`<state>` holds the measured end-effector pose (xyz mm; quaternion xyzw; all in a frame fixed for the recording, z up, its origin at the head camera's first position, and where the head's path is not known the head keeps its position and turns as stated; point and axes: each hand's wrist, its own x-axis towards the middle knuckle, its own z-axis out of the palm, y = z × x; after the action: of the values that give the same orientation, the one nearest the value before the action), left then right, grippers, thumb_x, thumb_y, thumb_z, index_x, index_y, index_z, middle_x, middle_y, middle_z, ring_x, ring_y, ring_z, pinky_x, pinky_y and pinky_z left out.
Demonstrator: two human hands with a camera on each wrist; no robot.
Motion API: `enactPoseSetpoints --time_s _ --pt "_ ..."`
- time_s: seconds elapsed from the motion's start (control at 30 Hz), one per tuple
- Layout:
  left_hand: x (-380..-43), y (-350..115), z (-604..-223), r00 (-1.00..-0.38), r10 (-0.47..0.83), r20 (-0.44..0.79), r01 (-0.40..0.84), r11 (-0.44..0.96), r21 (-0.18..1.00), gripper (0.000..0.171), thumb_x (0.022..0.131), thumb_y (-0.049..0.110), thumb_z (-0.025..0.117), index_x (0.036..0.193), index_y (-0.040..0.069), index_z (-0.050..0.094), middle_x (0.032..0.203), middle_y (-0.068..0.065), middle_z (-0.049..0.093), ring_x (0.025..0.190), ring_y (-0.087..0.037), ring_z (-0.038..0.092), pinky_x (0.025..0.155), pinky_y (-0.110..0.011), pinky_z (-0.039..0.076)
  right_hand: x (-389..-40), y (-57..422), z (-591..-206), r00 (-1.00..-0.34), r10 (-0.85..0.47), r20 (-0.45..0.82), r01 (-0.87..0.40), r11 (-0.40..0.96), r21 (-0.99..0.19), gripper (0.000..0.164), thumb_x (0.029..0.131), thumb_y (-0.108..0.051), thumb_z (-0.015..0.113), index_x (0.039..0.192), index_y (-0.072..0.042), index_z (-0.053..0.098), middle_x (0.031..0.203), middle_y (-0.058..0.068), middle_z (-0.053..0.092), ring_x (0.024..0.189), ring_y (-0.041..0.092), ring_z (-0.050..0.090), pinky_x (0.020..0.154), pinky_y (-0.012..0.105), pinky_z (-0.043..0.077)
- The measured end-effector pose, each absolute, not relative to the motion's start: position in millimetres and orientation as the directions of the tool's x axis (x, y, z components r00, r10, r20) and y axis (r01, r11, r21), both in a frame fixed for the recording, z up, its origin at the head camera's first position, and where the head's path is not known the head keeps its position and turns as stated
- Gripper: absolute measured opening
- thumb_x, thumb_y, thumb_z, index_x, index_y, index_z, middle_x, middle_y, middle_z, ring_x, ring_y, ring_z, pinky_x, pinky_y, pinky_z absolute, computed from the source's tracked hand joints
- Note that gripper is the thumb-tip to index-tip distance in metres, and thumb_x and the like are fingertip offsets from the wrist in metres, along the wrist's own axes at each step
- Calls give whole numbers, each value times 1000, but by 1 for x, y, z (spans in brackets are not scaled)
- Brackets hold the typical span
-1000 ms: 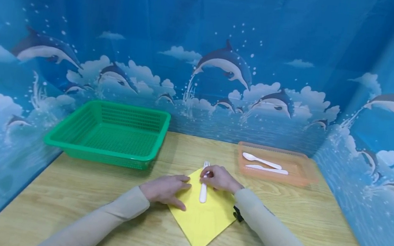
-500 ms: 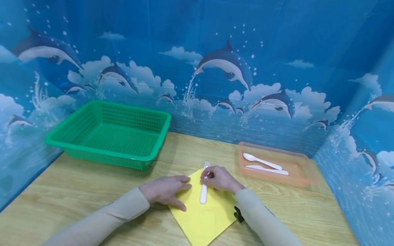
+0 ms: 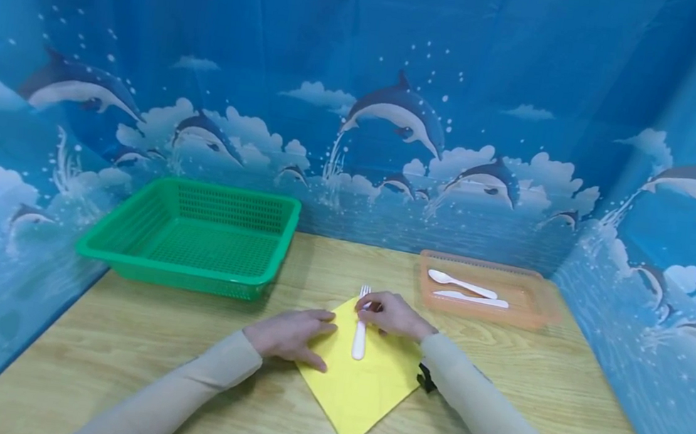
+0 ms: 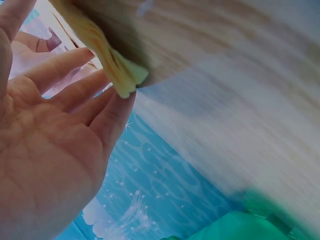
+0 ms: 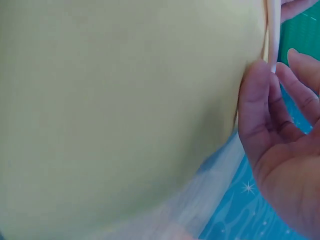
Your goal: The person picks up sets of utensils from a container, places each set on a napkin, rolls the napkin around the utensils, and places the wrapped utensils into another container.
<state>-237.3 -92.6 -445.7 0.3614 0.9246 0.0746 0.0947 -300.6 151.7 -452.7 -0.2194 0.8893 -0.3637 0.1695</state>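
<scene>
A folded yellow napkin [image 3: 355, 404] lies on the wooden table with one corner toward the person. On it rests a white plastic fork [image 3: 359, 346], tines pointing away and just past the napkin's far corner. My right hand [image 3: 400, 316] pinches the fork near its neck, covering part of it. My left hand [image 3: 291, 336] rests along the napkin's left edge with fingers spread. The left wrist view shows those fingertips at the folded layers of the napkin [image 4: 117, 72]. In the right wrist view, the thumb and fingers meet beside the napkin's edge [image 5: 235, 100].
A green plastic basket [image 3: 187, 272] stands at the back left. At the back right, an orange tray [image 3: 523, 316] holds a white spoon [image 3: 463, 284] and a white knife [image 3: 470, 298]. A dolphin-print curtain [image 3: 265, 36] encloses the table's back and sides.
My right wrist and sleeve have shifted very slightly to the right, and the fingers have tilted a little on the fork. The left hand, napkin and fork stay practically in place.
</scene>
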Motion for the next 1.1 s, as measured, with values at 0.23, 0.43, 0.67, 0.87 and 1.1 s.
enactPoseSetpoints --time_s 0.23,0.43,0.67,0.87,1.1 --pt "-238 -93 -445 -722 675 -153 632 733 252 78 83 54 71 142 7 50 154 -14 40 141 -29 40 116 -42 34 -307 167 -442 -882 -471 -8 -328 626 -708 20 99 -18 58 112 -7 69 89 12 65 61 18 57 51 30 52" --pt "-240 -91 -444 -722 679 -131 627 723 292 71 87 52 68 141 9 51 150 -14 45 137 -29 44 114 -41 37 -307 180 -431 -894 -441 73 -366 629 -686 22 99 -15 58 111 -1 69 94 15 68 71 14 57 63 28 50" --pt "-246 -80 -438 -705 708 -47 666 683 300 55 90 42 68 130 6 60 131 -12 61 120 -24 59 104 -37 47 -304 187 -423 -918 -373 136 -365 655 -662 23 99 -18 57 111 -2 69 102 15 71 90 22 64 73 33 52" --pt "-252 -67 -435 -711 703 16 683 684 255 43 92 39 67 120 7 67 118 -9 69 108 -19 64 96 -33 52 -307 192 -416 -914 -319 250 -405 707 -580 21 100 -18 57 110 -5 71 103 13 73 85 19 67 72 34 57" --pt "-257 -48 -430 -705 700 118 706 676 213 27 94 32 66 106 10 73 97 -3 72 81 -11 62 72 -25 53 -313 208 -408 -904 -293 312 -407 813 -416 20 99 -16 57 110 -5 70 101 9 72 87 20 67 75 38 57"
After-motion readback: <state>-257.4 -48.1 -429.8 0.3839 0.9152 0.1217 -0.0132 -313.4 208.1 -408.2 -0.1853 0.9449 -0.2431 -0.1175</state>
